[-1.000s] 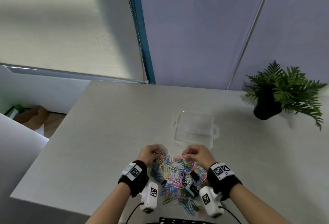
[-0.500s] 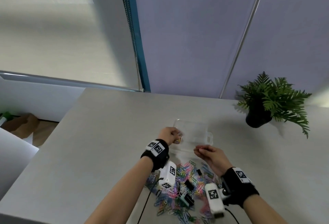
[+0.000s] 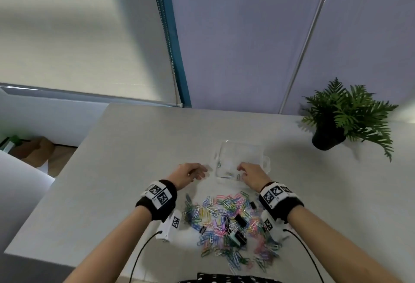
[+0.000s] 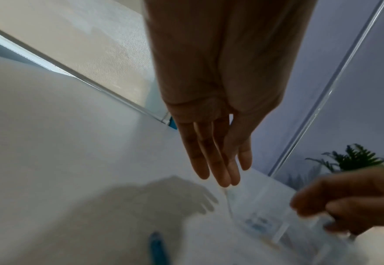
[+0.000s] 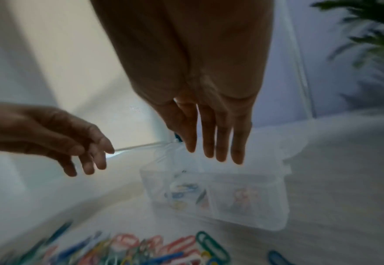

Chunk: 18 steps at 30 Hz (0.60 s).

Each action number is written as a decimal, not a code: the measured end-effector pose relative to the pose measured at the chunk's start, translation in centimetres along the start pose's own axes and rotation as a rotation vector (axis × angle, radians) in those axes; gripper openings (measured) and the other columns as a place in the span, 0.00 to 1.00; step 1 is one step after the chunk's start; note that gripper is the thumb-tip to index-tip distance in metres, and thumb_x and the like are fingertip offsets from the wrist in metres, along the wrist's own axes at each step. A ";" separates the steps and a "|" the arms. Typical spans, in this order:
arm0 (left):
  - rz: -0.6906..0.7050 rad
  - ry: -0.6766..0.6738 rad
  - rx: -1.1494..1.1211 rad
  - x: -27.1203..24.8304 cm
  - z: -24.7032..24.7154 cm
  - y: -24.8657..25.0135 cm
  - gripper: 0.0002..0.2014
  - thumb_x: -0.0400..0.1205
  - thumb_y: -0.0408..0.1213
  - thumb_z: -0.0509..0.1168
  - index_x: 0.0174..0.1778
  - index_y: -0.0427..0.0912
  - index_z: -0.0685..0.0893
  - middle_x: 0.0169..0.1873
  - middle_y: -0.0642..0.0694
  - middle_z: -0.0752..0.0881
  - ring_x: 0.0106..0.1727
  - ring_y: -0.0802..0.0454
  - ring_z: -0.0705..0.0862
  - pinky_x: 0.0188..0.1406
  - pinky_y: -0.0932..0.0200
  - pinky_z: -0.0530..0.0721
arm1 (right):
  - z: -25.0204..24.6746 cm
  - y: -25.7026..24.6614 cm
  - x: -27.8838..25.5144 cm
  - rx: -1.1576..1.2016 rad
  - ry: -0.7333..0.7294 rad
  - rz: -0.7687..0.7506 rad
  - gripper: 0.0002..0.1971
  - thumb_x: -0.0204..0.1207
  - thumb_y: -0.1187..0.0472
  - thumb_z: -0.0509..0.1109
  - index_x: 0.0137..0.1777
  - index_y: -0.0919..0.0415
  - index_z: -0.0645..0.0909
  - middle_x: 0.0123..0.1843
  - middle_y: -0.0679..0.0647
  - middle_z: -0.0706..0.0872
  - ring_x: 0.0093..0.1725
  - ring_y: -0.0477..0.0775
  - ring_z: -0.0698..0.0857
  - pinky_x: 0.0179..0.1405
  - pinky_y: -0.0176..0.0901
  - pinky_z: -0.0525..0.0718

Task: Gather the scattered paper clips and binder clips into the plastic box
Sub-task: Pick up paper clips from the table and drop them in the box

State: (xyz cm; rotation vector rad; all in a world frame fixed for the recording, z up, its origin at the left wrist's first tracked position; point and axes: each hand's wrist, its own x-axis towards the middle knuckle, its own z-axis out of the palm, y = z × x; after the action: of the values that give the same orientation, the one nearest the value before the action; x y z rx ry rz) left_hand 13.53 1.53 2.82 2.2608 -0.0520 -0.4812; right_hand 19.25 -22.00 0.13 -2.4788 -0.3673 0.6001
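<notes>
A clear plastic box (image 3: 243,150) stands open on the table beyond a heap of coloured paper clips (image 3: 221,217) with black binder clips (image 3: 239,221) mixed in. A few paper clips (image 5: 182,188) lie inside the box (image 5: 250,213). My right hand (image 3: 243,171) hovers over the box's near edge, its fingers (image 5: 209,141) straight and empty. My left hand (image 3: 195,173) is just left of the box with loose, empty fingers (image 4: 218,161). The box (image 4: 266,217) looks blurred in the left wrist view, where the right hand (image 4: 345,202) is also blurred.
A potted fern (image 3: 343,116) stands at the table's back right. The table (image 3: 125,170) has bare surface left of and behind the box; its left edge drops to the floor. A wall and a window blind (image 3: 78,35) rise behind it.
Both hands left the heap pinching clips, reached the box, and now hang open and empty. Paper clips lie in the box where none showed before.
</notes>
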 end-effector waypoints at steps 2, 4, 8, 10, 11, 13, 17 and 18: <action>-0.052 -0.016 0.068 -1.4 0.4 -1.7 0.18 0.82 0.21 0.52 0.62 0.36 0.80 0.56 0.38 0.87 0.40 0.75 0.83 0.40 0.80 0.78 | 0.5 -1.5 -1.0 -0.077 0.044 -0.156 0.15 0.76 0.74 0.58 0.59 0.65 0.79 0.61 0.62 0.83 0.60 0.60 0.80 0.62 0.49 0.77; -0.103 0.022 0.180 -2.5 1.2 -3.3 0.16 0.82 0.24 0.56 0.62 0.38 0.80 0.57 0.40 0.86 0.52 0.56 0.85 0.54 0.68 0.82 | 1.4 -2.7 -2.0 -0.114 0.008 -0.313 0.13 0.78 0.73 0.58 0.57 0.65 0.80 0.59 0.60 0.84 0.58 0.57 0.82 0.61 0.46 0.79; -0.260 0.038 0.309 -3.8 3.4 -4.5 0.23 0.77 0.34 0.67 0.68 0.43 0.73 0.62 0.40 0.77 0.61 0.44 0.79 0.65 0.54 0.77 | 4.3 -4.0 -2.9 -0.261 -0.167 -0.441 0.14 0.79 0.64 0.61 0.64 0.61 0.75 0.65 0.57 0.79 0.64 0.56 0.76 0.65 0.52 0.76; -0.269 0.018 0.348 -4.0 4.8 -4.2 0.31 0.73 0.40 0.72 0.71 0.43 0.69 0.64 0.40 0.73 0.65 0.43 0.74 0.67 0.52 0.74 | 6.0 -4.6 -2.9 -0.371 -0.185 -0.445 0.21 0.77 0.58 0.65 0.70 0.60 0.69 0.68 0.57 0.74 0.67 0.57 0.74 0.67 0.50 0.74; -0.258 0.017 0.391 -3.9 5.5 -4.0 0.33 0.72 0.42 0.73 0.72 0.44 0.67 0.64 0.41 0.72 0.66 0.43 0.73 0.68 0.51 0.74 | 6.7 -4.9 -3.0 -0.432 -0.177 -0.451 0.25 0.76 0.56 0.67 0.71 0.61 0.67 0.69 0.59 0.73 0.68 0.58 0.72 0.68 0.51 0.73; -0.239 0.043 0.491 -3.9 6.7 -3.8 0.32 0.73 0.41 0.71 0.71 0.43 0.66 0.65 0.42 0.71 0.67 0.43 0.72 0.66 0.51 0.75 | 8.0 -5.3 -3.3 -0.536 -0.148 -0.459 0.28 0.73 0.55 0.70 0.70 0.63 0.67 0.67 0.61 0.72 0.68 0.61 0.70 0.67 0.54 0.71; -0.231 0.095 0.501 -3.5 7.8 -3.3 0.18 0.77 0.34 0.64 0.62 0.39 0.71 0.62 0.41 0.76 0.63 0.41 0.76 0.60 0.52 0.75 | 9.2 -5.0 -3.6 -0.538 -0.092 -0.431 0.21 0.72 0.62 0.70 0.63 0.64 0.69 0.63 0.61 0.73 0.65 0.62 0.71 0.60 0.55 0.73; -0.227 0.079 0.478 -3.4 7.7 -3.2 0.15 0.77 0.32 0.63 0.59 0.38 0.73 0.60 0.40 0.78 0.61 0.40 0.78 0.59 0.52 0.75 | 9.2 -4.8 -3.6 -0.504 -0.091 -0.418 0.19 0.72 0.63 0.70 0.61 0.64 0.71 0.62 0.61 0.74 0.63 0.61 0.72 0.57 0.55 0.73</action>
State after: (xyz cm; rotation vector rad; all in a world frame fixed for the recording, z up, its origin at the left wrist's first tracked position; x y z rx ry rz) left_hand 7.25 -1.22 -3.04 2.7704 0.1470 -0.5412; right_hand 11.01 -15.28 -2.74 -2.7144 -1.1607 0.4858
